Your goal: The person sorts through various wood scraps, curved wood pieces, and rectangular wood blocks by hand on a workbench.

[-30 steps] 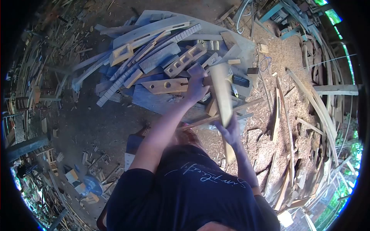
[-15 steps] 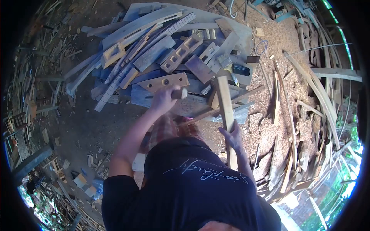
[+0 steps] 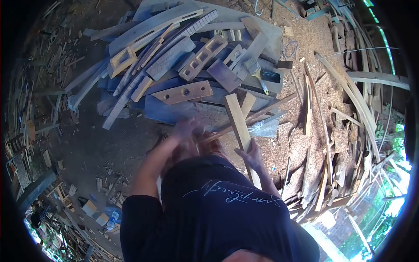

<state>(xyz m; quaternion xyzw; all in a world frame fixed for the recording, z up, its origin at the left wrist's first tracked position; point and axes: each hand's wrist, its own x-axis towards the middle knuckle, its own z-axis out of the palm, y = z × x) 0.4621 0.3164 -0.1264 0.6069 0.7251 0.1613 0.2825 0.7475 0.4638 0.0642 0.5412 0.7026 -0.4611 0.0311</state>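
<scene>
My right hand (image 3: 254,158) is closed round a long pale wooden bar (image 3: 238,120), thumb across its face. The bar slants up towards the work pile, its lower end beside my shirt. Above my lap, my left hand (image 3: 186,128) is smeared by motion, its fingers curled. A short dark brown piece (image 3: 199,129) shows at its fingertips, too blurred to tell its kind. Beyond that hand lies a brown wooden block with round holes (image 3: 183,92). Behind the bar, a second pale wood piece (image 3: 248,105) leans at an angle.
Wooden pieces with square recesses (image 3: 203,58), a curved slotted board (image 3: 157,27) and a paintbrush (image 3: 260,80) lie heaped ahead. A dark open box (image 3: 270,76) sits beside the brush. Sawdust and long strips (image 3: 318,105) cover the right side; a plastic bottle (image 3: 113,219) lies lower left.
My left hand has come down and back towards my lap, away from the holed block. My right hand and the bar have shifted left, the bar's upper end dropping lower in view.
</scene>
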